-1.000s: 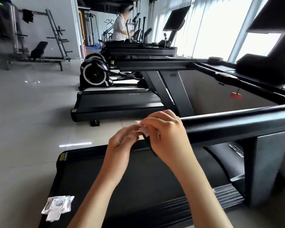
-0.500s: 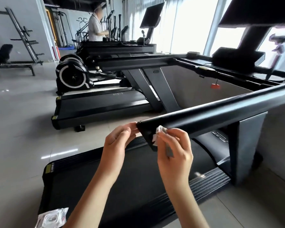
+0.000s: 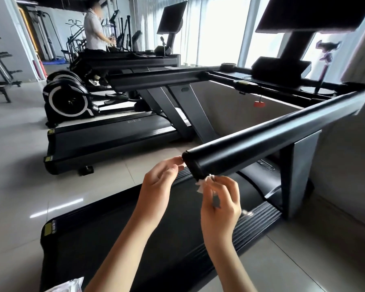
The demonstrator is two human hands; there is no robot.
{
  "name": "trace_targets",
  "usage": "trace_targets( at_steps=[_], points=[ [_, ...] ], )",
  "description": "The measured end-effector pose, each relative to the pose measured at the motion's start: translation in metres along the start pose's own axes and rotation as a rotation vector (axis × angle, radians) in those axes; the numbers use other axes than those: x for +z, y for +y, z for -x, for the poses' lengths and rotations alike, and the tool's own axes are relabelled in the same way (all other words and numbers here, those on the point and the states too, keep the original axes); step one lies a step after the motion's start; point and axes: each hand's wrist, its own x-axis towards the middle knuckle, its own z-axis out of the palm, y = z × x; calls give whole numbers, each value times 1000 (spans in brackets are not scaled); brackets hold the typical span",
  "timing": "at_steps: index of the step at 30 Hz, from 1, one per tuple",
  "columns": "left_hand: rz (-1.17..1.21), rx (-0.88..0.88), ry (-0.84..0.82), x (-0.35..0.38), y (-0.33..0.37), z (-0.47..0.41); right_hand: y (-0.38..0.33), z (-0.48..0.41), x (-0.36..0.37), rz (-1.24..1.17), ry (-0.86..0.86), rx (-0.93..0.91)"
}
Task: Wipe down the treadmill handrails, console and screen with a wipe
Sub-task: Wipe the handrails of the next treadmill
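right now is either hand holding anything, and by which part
The right hand pinches a crumpled white wipe by its bunched lower part, between thumb and fingertips, just under the end of the handrail. The left hand holds nothing.

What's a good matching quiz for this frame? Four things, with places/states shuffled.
Things:
1. wipe
2. left hand
3. red safety clip
4. wipe packet

Places/states:
A. on the treadmill deck, at the picture's bottom edge
B. dangling below the console
C. pinched in the right hand, just under the handrail end
D. fingertips by the handrail's end cap, holding nothing

Pairs: 1-C, 2-D, 3-B, 4-A
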Motion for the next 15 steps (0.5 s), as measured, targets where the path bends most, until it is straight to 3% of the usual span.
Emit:
trace_targets(
  at_steps=[6, 9, 15],
  points=[
    [-21, -41, -13, -9, -6, 4, -24, -19, 13, -13, 48, -128],
    [-41, -50, -9, -17, -11, 6, -14, -9, 8, 96, 37, -162],
    [-162, -89, -47, -35, -22, 13, -4, 28, -2, 193, -47, -1]
  ],
)
